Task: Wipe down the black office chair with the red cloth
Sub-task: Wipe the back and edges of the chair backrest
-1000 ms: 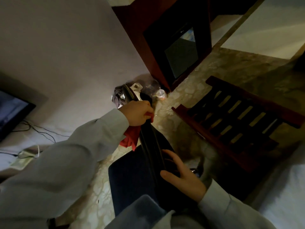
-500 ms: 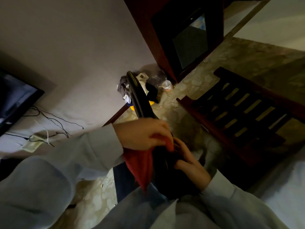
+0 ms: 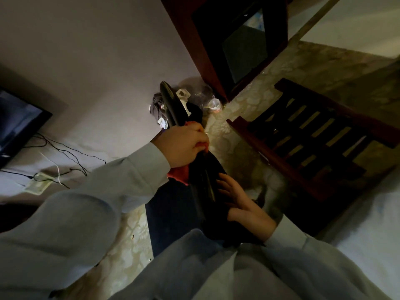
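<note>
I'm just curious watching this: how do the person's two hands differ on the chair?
The left hand is curled round the red cloth; the right hand holds nothing, its fingers spread flat. The left hand sits farther up the black chair; the right hand lies nearer the body. Both are on the chair, in pale sleeves.

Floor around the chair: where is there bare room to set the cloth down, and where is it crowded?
Bare floor lies between the chair and the slatted wooden frame, and another strip lies left of the seat. Crowded: the litter pile in the wall corner, and the cables along the left wall.
</note>
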Available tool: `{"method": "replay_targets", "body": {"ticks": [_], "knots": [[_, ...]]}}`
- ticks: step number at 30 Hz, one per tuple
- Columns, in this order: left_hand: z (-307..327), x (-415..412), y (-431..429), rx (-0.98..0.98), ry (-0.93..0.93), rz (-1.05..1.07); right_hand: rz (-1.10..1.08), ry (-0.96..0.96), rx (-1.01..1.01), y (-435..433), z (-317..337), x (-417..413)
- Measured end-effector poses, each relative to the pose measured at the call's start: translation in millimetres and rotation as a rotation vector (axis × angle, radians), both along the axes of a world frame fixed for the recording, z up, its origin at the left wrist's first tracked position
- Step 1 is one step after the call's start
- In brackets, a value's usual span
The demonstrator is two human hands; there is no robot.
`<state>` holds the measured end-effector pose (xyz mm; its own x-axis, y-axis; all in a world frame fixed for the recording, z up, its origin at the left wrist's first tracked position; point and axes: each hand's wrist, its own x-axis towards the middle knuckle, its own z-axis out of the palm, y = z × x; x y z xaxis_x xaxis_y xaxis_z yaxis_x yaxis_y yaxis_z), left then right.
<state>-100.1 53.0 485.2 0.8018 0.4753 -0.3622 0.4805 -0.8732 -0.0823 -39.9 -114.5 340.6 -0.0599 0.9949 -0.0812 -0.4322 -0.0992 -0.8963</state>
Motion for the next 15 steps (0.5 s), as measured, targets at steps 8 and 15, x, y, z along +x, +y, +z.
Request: {"method": "replay_targets", "body": {"ticks": [8, 15], "knots": [[-2, -13, -62, -0.039, 0.051, -0.063, -0.032, 0.038, 0.006, -14, -3, -11], [-2, -33, -104, -0.1, 0.226, -0.237, -0.051, 0.093, 0.032, -22, 0, -20]]}}
